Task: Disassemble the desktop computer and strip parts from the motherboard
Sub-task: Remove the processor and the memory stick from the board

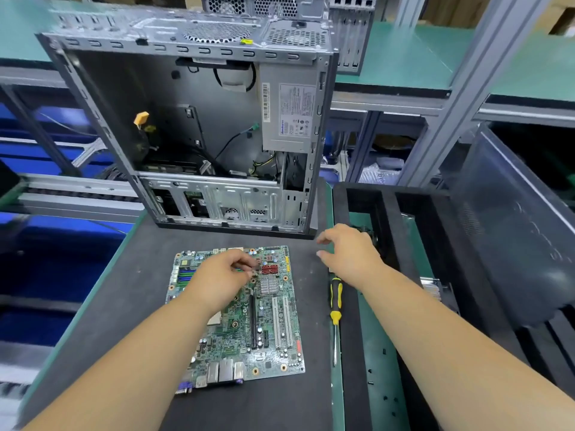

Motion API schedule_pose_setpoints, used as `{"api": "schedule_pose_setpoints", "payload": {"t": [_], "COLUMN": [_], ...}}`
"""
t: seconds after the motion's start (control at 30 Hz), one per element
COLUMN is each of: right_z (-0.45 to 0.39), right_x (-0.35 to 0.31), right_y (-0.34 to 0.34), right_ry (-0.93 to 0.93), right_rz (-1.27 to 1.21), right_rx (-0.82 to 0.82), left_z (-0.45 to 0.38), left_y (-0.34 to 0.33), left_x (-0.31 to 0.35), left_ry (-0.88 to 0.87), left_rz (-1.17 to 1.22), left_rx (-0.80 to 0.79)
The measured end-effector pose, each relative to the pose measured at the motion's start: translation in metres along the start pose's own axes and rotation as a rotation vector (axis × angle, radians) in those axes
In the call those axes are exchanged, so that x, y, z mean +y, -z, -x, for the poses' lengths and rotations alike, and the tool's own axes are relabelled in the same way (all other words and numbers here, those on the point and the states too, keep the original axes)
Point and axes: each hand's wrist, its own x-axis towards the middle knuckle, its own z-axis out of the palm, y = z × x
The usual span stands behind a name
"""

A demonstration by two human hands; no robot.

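Observation:
A green motherboard [264,331] lies flat on the dark mat [124,306] in front of me. My left hand [221,275] hovers over its upper middle, fingers curled and pinching something small near the red coils; what it pinches is too small to tell. My right hand [348,253] floats to the right of the board, above the mat's edge, fingers relaxed and holding nothing. Behind the board stands the opened grey computer case [193,126], with its power supply [289,116] and loose cables still inside.
A yellow-and-black screwdriver [336,306] lies right of the board, tip toward me. Black foam trays [392,213] and a dark side panel [510,225] sit at the right. Another case [280,7] stands on the green shelf behind. Blue bins lie below left.

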Motion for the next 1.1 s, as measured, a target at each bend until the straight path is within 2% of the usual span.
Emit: {"api": "schedule_pose_setpoints", "payload": {"t": [0.2, 0.3, 0.53, 0.63, 0.77, 1.1], "right_z": [0.011, 0.012, 0.015, 0.017, 0.023, 0.036], "right_x": [-0.06, -0.081, -0.115, -0.127, -0.139, -0.152], "right_y": [-0.017, -0.029, -0.048, -0.053, -0.06, -0.085], "right_ry": [0.195, 0.203, 0.216, 0.211, 0.187, 0.216], "right_rz": [-0.065, -0.057, -0.061, -0.073, -0.091, 0.107], "right_rx": [-0.034, -0.06, -0.08, -0.073, -0.105, -0.192], "left_z": [0.005, 0.013, 0.024, 0.03, 0.036, 0.033], "left_y": [0.032, 0.036, 0.046, 0.051, 0.054, 0.058], "left_x": [-0.018, -0.025, -0.043, -0.047, -0.049, -0.068], "left_ry": [0.041, 0.027, -0.026, -0.008, -0.025, -0.028], "left_rz": [0.032, -0.002, -0.21, -0.179, -0.259, -0.214], "left_rx": [0.072, 0.005, -0.033, -0.101, -0.212, -0.09]}}
